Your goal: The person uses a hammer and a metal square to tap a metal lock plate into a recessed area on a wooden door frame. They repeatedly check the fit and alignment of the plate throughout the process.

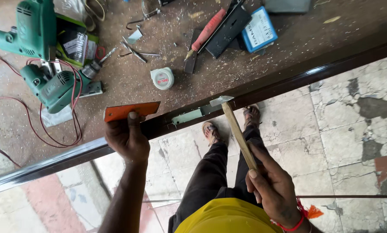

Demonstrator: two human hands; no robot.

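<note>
Head view, looking down: your left hand (126, 138) has its fingers closed on an orange flat tool (131, 111), blade-like and stiff, pressed against the dark edge of the desk (262, 86). Your right hand (273, 187) grips the wooden handle of a hammer (236, 129) low down, its metal head touching the desk edge just right of the orange tool. The hammer is likely head-heavy and rigid; holding near the handle's end gives swing. The orange tool looks light, thin and slippery if pinched loosely; hold it at the near end. A pale green metal plate (193, 114) sits on the edge between both tools. Beyond the edge lie two green drills (38, 56), a tape measure (162, 78) and a red-handled chisel (206, 32).
</note>
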